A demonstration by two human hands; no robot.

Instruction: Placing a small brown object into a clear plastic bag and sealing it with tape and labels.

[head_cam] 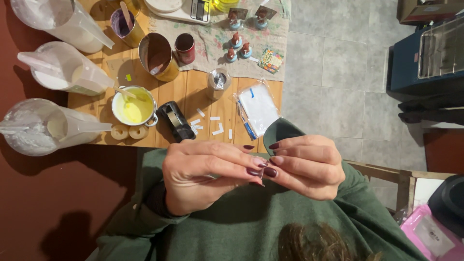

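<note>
Both hands meet fingertip to fingertip above the green sweater, left hand (pixel 203 176) and right hand (pixel 307 166) pinching something too small to tell, its axis hidden. Near the counter (pixel 193 92) edge lie white tape strips (pixel 215 126), a black tape dispenser (pixel 176 121) and a plastic bag (pixel 258 108)

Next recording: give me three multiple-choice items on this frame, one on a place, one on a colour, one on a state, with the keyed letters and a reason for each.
1. Where does the black tape dispenser sit?
A. On the wooden table
B. On the tiled floor
C. In a hand

2. What colour is the stuff in the small white pot?
A. Red
B. Yellow
C. Blue

3. How do the left hand and right hand stand?
A. Flat on the table
B. Far apart
C. Fingertips pinched together

Answers:
1 A, it rests on the planks beside the cut tape strips.
2 B, the pot's contents are pale yellow.
3 C, the fingertips meet over the green sweater.
</note>
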